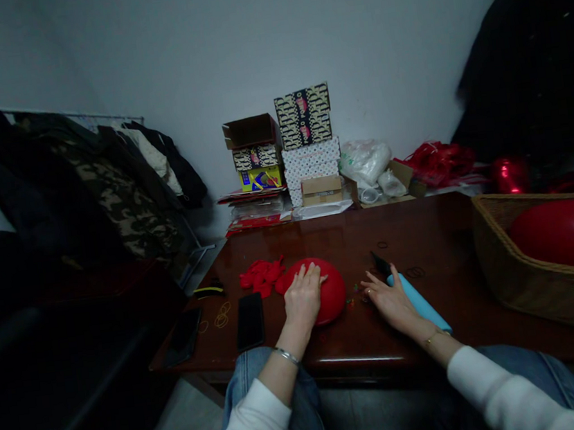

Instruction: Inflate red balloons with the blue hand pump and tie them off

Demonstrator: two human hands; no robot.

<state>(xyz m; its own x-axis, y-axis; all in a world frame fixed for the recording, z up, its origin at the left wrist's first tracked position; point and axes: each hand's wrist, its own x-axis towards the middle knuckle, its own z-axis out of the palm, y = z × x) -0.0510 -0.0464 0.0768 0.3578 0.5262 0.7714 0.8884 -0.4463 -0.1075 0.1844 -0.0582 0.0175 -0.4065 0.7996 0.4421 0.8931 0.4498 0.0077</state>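
Note:
A red balloon, partly inflated, lies on the dark brown table. My left hand rests on top of it, palm down with the fingers extended. To the right, my right hand is low over the table with its fingers spread, beside a light blue pump with a black nozzle. Small colored bits lie between the balloon and my right hand. A pile of flat red balloons sits just left of the inflated one.
A black phone, rubber bands and a yellow-and-black tool are at the left. A wicker basket at the right holds a large red balloon. Stacked boxes stand behind the table.

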